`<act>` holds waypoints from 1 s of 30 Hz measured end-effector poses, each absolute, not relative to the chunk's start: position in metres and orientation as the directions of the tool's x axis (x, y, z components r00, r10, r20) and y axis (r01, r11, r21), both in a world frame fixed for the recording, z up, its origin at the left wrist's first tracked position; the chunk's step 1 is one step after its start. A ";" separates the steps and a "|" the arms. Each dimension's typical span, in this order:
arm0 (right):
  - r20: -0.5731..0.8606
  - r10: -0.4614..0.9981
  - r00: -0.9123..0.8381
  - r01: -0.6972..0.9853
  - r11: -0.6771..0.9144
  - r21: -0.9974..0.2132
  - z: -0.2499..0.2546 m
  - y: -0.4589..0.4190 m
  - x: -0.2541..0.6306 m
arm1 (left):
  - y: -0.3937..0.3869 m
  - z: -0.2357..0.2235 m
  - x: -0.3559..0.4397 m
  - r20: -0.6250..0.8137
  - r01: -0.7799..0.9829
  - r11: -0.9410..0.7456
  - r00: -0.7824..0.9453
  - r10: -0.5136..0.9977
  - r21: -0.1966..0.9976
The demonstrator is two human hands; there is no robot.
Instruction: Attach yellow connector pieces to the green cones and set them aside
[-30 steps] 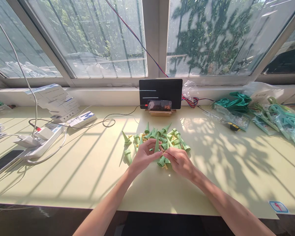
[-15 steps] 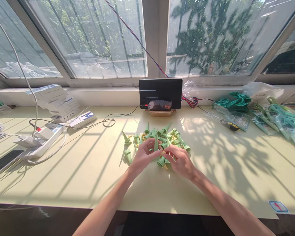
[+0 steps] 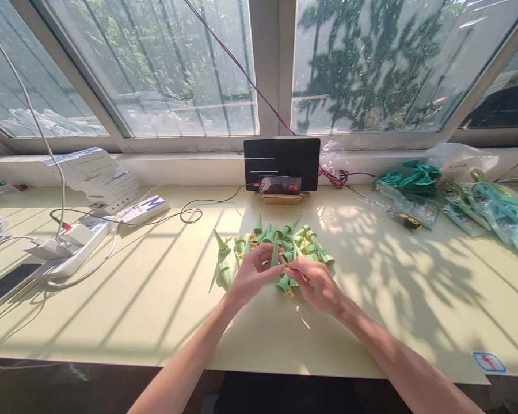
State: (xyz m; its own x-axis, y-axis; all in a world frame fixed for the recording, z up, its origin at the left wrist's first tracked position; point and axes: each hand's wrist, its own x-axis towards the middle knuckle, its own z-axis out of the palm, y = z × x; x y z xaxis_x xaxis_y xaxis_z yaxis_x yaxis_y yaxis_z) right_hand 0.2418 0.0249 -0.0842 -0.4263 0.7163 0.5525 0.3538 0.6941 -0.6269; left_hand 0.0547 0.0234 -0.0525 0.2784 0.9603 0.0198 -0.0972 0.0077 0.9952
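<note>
My left hand [image 3: 251, 275] is closed round a green plastic watering spike [image 3: 275, 250], whose pointed end sticks up. At the fingertips of my right hand [image 3: 318, 283] is a small yellow valve piece [image 3: 287, 269], pinched close against the left thumb; the fingers partly hide it. Several more green spikes lie in a heap around and beyond both hands. One green spike [image 3: 220, 242] stands point up at the heap's left edge, and a green spike [image 3: 224, 275] lies on its side nearer to me.
A black tablet [image 3: 280, 154] with a phone [image 3: 280, 184] before it stands behind the heap. At left are a power strip [image 3: 80, 250], cables and a small white box [image 3: 145, 210]. Bagged green plastic parts [image 3: 496, 213] and a yellow-black object [image 3: 410, 221] lie at right.
My right fingers have shifted slightly and closed tighter round the small yellow piece. The left hand and its spike have barely moved.
</note>
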 end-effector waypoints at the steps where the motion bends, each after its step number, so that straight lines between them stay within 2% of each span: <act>1: 0.550 0.718 -0.427 0.355 0.693 -0.628 -0.084 0.025 0.242 | 0.023 -0.052 0.055 0.021 -0.095 0.006 0.279 0.960 0.995; 12: 0.513 0.741 -0.433 0.391 0.668 -0.633 -0.088 0.025 0.242 | 0.024 -0.056 0.055 0.071 -0.078 -0.052 0.265 0.962 0.996; 30: 0.519 0.746 -0.417 0.356 0.659 -0.662 -0.083 0.024 0.241 | 0.022 -0.055 0.054 0.155 0.034 -0.170 0.276 0.949 0.985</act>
